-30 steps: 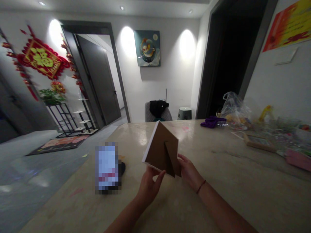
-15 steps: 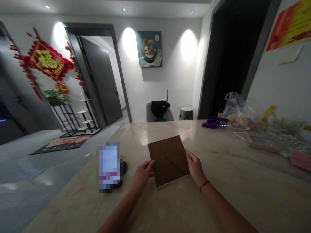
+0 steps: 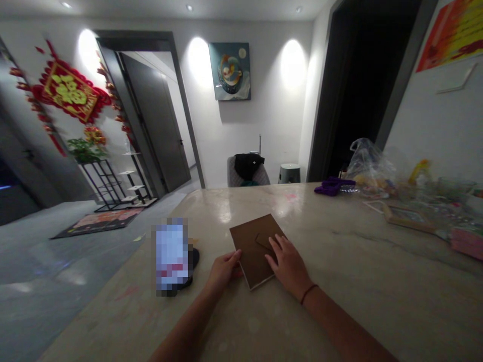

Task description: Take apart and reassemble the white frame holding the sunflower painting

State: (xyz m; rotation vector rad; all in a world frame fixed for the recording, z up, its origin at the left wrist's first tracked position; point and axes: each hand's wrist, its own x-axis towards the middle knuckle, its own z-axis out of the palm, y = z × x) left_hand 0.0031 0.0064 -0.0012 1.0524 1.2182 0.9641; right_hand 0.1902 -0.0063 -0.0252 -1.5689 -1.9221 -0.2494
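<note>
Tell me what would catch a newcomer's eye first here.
A brown frame back lies flat on the table, the right hand spread on it and the left hand at its left edge. On the left wall hangs a red and gold ornament. A plastic bag sits among clutter at the far right.

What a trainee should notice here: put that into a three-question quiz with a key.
1. True or false: the brown picture frame stands upright on the table.
2. The right hand is: A) flat on the frame's back; B) hovering above it; C) under the frame.
3. Fill in: the left hand touches the frame's ____ edge.
Key: 1 false, it lies flat, back up; 2 A; 3 left.
</note>
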